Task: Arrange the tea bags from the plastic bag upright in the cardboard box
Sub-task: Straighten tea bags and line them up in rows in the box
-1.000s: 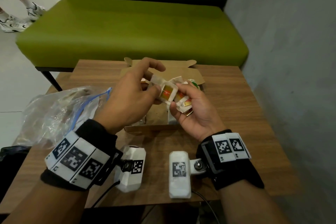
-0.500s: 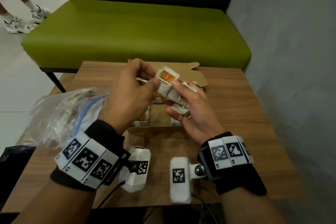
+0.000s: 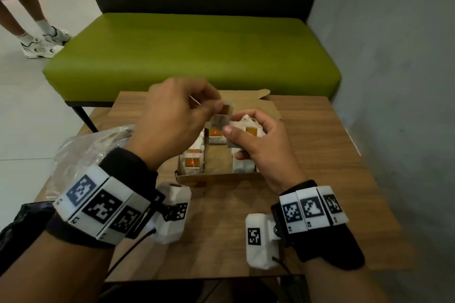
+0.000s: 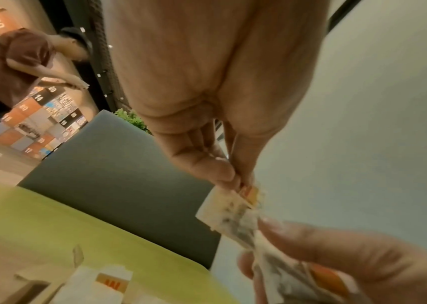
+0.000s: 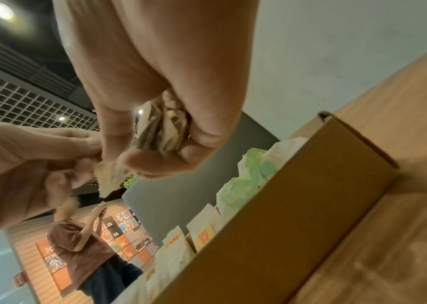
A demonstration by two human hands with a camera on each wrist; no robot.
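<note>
The left hand [image 3: 172, 115] pinches one tea bag [image 3: 222, 115] by its top, lifted from the bunch of tea bags [image 3: 248, 130] clutched in the right hand [image 3: 261, 140]. Below both hands, the cardboard box [image 3: 219, 176] holds upright bags; the plastic bag [image 3: 93, 145] lies left of the left hand.

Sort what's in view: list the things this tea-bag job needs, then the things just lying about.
Job:
left hand pinching one tea bag
right hand holding a bunch of tea bags
cardboard box
plastic bag

Just there:
green bench
wooden table
a bystander's sneakers
</note>
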